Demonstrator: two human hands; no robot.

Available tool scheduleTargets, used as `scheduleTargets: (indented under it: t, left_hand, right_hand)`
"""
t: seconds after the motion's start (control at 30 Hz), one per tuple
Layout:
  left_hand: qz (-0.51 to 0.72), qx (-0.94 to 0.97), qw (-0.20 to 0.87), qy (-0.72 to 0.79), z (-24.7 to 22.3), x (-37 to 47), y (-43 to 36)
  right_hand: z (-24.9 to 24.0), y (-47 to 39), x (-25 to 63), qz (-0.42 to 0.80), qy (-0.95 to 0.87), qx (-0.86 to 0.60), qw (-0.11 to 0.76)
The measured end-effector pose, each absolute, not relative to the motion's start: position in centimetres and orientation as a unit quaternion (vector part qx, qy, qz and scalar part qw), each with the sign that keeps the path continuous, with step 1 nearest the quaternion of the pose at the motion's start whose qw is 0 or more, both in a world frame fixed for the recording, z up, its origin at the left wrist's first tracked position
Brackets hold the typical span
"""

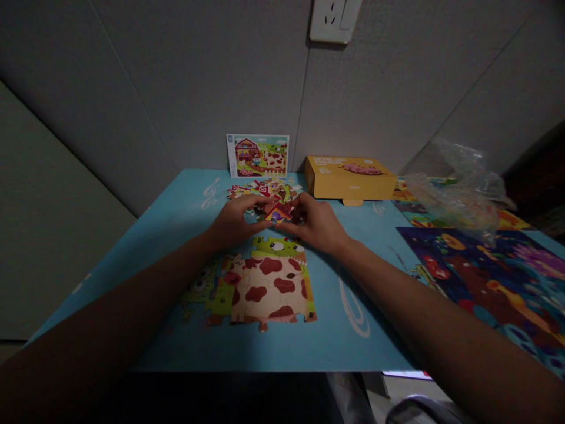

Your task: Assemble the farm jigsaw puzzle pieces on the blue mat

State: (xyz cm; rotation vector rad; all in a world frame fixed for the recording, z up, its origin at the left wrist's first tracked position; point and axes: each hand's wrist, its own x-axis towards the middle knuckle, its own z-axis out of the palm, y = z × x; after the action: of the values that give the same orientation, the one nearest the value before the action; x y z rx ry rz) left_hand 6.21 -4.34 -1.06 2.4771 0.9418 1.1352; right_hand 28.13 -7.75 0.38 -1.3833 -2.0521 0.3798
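My left hand [233, 222] and my right hand [318, 222] meet over the middle of the table, both closed on red and orange jigsaw puzzle pieces [278, 213] with a bit of purple. Whether those pieces are locked together I cannot tell. Just behind my fingers lies a heap of loose puzzle pieces [263, 188], partly hidden by them. Nearer to me is a joined section of puzzle [269, 285], showing a white cow with brown patches on green. My left forearm covers part of its left side.
A picture card [258, 155] of a farm leans against the wall behind the heap. To its right stands a yellow puzzle box [352, 178]. Crumpled clear plastic [463, 191] and a dark, colourful finished picture [498, 282] lie at the right. The blue table [176, 353] ends close to me.
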Motion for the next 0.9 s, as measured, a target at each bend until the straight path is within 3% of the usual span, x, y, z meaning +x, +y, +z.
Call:
scheduleTargets:
  t: [0.33, 0.9]
  left_hand:
    - [0.401, 0.872, 0.08, 0.269, -1.01, 6.31, -4.09]
    - [0.378, 0.87, 0.097, 0.301, -1.39, 6.17, -4.12]
  right_hand:
    - [0.34, -7.56, 28.11, 0.125, -0.825, -0.479, 0.273]
    - [0.34, -7.33, 28.15, 0.099, -0.828, -0.506, 0.221]
